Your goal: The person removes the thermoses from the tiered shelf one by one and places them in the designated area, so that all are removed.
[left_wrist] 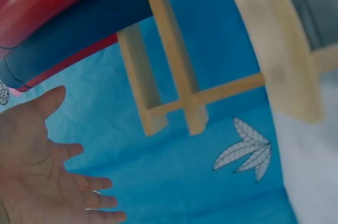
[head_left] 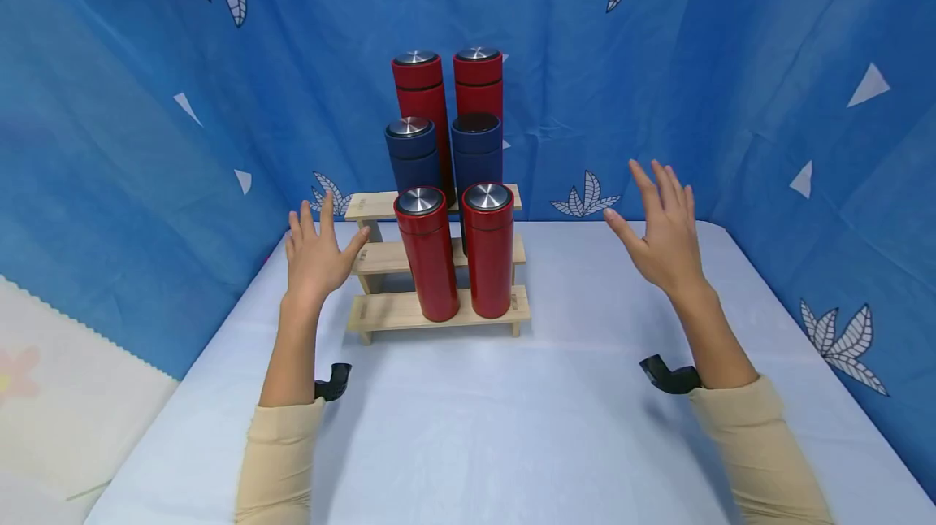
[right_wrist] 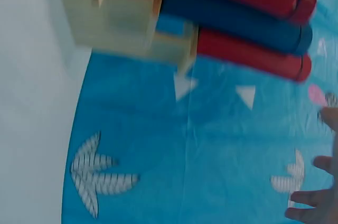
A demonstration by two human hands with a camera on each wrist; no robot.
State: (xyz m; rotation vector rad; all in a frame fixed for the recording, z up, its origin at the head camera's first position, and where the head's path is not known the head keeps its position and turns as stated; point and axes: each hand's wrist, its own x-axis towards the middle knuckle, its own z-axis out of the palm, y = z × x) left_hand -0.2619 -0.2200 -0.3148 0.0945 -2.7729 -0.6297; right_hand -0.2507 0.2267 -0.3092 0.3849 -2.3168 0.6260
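A three-step wooden rack (head_left: 387, 310) stands mid-table in the head view, holding upright thermos bottles in pairs. Two red bottles (head_left: 491, 257) are on the lowest step, two blue bottles (head_left: 411, 153) on the middle one and two more red bottles (head_left: 478, 90) on the top. Just left of the rack, my left hand (head_left: 316, 261) is raised with fingers spread, holding nothing. My right hand (head_left: 664, 240) is up to the right, farther from the rack, its fingers straight and thumb apart. In the left wrist view, the left palm (left_wrist: 37, 166) shows below the bottles.
A white cloth covers the table (head_left: 512, 419). Blue curtains (head_left: 314, 62) with leaf prints hang behind and at both sides. A pale flowered cloth (head_left: 66, 395) lies at the left. Black wrist mounts (head_left: 669, 376) show on both arms.
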